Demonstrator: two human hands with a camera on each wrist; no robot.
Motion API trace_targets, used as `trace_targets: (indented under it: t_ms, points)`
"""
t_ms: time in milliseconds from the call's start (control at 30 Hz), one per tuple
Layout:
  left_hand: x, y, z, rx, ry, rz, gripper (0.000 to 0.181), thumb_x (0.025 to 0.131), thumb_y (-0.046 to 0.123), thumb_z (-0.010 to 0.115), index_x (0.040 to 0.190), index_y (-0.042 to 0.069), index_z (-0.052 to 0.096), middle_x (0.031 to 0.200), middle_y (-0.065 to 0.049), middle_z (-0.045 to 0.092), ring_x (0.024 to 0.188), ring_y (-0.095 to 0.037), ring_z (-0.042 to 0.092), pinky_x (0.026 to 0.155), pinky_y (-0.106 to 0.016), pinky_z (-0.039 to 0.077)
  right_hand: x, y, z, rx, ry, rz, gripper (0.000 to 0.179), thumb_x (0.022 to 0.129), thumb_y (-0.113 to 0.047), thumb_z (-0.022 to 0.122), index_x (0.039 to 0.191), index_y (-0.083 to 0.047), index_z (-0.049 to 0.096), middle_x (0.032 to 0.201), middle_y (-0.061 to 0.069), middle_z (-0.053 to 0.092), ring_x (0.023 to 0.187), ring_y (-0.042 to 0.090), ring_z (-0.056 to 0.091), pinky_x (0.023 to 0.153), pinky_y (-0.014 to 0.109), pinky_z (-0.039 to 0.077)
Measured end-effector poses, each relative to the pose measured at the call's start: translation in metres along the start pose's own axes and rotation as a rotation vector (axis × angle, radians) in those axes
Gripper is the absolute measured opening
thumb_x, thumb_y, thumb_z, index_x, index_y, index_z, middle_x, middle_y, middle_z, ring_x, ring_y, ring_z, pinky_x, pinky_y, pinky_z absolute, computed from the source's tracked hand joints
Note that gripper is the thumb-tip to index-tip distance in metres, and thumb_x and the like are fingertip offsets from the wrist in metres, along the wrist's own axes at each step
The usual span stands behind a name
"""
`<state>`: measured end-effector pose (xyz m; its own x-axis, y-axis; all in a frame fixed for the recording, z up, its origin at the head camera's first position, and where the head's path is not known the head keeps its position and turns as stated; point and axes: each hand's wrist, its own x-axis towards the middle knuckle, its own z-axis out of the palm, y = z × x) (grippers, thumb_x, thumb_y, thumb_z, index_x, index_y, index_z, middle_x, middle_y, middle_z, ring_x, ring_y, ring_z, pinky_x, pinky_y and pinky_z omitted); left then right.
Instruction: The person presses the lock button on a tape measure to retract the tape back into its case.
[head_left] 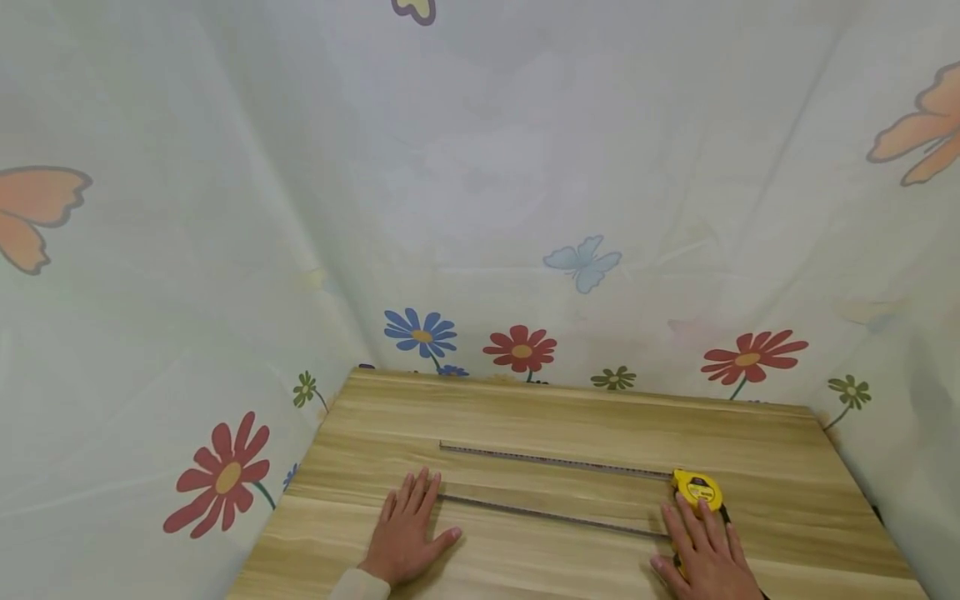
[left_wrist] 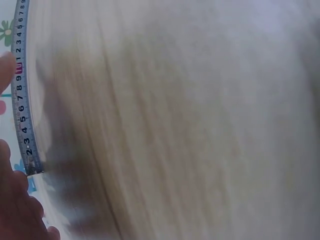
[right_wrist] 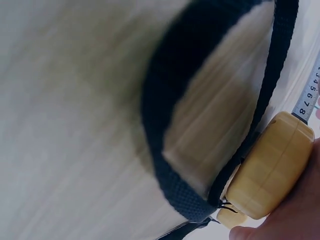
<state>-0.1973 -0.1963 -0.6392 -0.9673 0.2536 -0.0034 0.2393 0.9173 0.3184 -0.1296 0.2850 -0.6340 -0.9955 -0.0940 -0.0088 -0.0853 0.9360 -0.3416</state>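
Note:
Two tape measures lie on the wooden table with their blades pulled out, roughly parallel. The farther one has a yellow case and its blade runs left. Nearer me, the second blade stretches between my hands. My left hand lies flat with fingers straight beside that blade's left end; the left wrist view shows a numbered blade with its metal end hook. My right hand rests spread over the nearer case, mostly hidden, its fingertips at the farther case. A yellow case shows in the right wrist view.
A black strap loops from the case in the right wrist view. The wood-grain tabletop meets a pale curtain printed with flowers and butterflies at the back and both sides.

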Motion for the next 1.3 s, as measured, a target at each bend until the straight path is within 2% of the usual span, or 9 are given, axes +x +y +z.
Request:
trace_targets:
  t_ms: [200,333,400,533,600,667,833,1000,1300]
  points:
    - [-0.001,-0.001,0.002,0.009,0.000,0.011,0.092,0.098,0.071,0.050,0.166,0.013,0.028,0.174,-0.015,0.022,0.161,-0.041,0.021,0.127,-0.067,0.019,-0.001,0.000,0.001,-0.007,0.003,-0.012,0.081,0.100,-0.066,0.054,0.160,-0.012,0.042,0.169,0.017,0.033,0.164,0.038,0.004,0.115,0.079,0.014]
    - [0.000,-0.002,0.002,0.009,0.015,0.025,0.090,0.099,0.069,0.050,0.165,0.011,0.030,0.174,-0.015,0.024,0.161,-0.039,0.022,0.127,-0.066,0.020,-0.002,0.001,0.001,-0.014,0.003,-0.021,0.080,0.101,-0.065,0.053,0.159,-0.011,0.042,0.169,0.018,0.033,0.163,0.022,-0.018,0.114,0.079,0.015]
    - [0.001,-0.003,0.002,0.002,0.023,0.030,0.089,0.099,0.068,0.051,0.164,0.010,0.032,0.173,-0.015,0.024,0.161,-0.039,0.023,0.126,-0.066,0.020,-0.002,0.002,0.000,-0.019,0.000,-0.022,0.080,0.101,-0.064,0.054,0.159,-0.011,0.043,0.168,0.018,0.034,0.162,0.019,-0.019,0.114,0.079,0.016]
    - [0.002,-0.006,0.002,-0.002,0.038,0.036,0.089,0.099,0.066,0.052,0.163,0.007,0.034,0.173,-0.015,0.027,0.160,-0.039,0.025,0.126,-0.066,0.021,0.000,0.003,-0.002,-0.048,-0.009,-0.032,0.081,0.099,-0.065,0.056,0.157,-0.010,0.045,0.167,0.019,0.036,0.163,0.040,0.008,0.112,0.082,0.019]
    - [0.002,-0.007,0.002,-0.002,0.043,0.039,0.086,0.101,0.063,0.052,0.162,0.006,0.034,0.172,-0.015,0.028,0.160,-0.039,0.026,0.126,-0.066,0.022,0.001,0.004,-0.004,-0.057,-0.022,-0.038,0.081,0.099,-0.066,0.056,0.157,-0.010,0.046,0.167,0.020,0.037,0.156,0.046,0.026,0.111,0.083,0.021]
    - [0.003,-0.008,0.003,-0.004,0.048,0.042,0.081,0.103,0.059,0.051,0.162,0.005,0.035,0.172,-0.015,0.029,0.159,-0.039,0.028,0.126,-0.065,0.023,0.002,0.004,-0.005,-0.071,-0.035,-0.044,0.082,0.098,-0.066,0.057,0.156,-0.009,0.047,0.166,0.020,0.038,0.151,0.048,0.032,0.109,0.084,0.024]
    - [0.003,-0.011,0.003,-0.014,0.057,0.043,0.070,0.108,0.047,0.048,0.161,0.003,0.036,0.170,-0.014,0.033,0.158,-0.038,0.030,0.126,-0.064,0.025,0.004,0.004,-0.010,-0.067,-0.100,-0.032,0.086,0.097,-0.067,0.058,0.157,-0.008,0.045,0.166,0.022,0.036,0.152,0.050,0.030,0.109,0.084,0.025]
    - [0.005,-0.012,0.002,-0.025,0.065,0.045,0.062,0.109,0.035,0.049,0.160,0.002,0.037,0.169,-0.013,0.035,0.158,-0.038,0.031,0.126,-0.063,0.026,0.007,0.005,-0.015,-0.070,-0.114,-0.050,0.086,0.093,-0.062,0.067,0.155,-0.006,0.048,0.164,0.023,0.040,0.152,0.049,0.032,0.110,0.079,0.030]
    - [0.007,-0.014,0.000,-0.028,0.065,0.057,0.057,0.110,0.030,0.049,0.158,0.002,0.041,0.167,-0.013,0.041,0.156,-0.039,0.035,0.124,-0.063,0.029,0.004,0.013,-0.012,-0.093,0.007,-0.184,0.078,0.088,-0.049,0.078,0.148,-0.004,0.056,0.155,0.022,0.053,0.144,0.047,0.046,0.109,0.065,0.045]
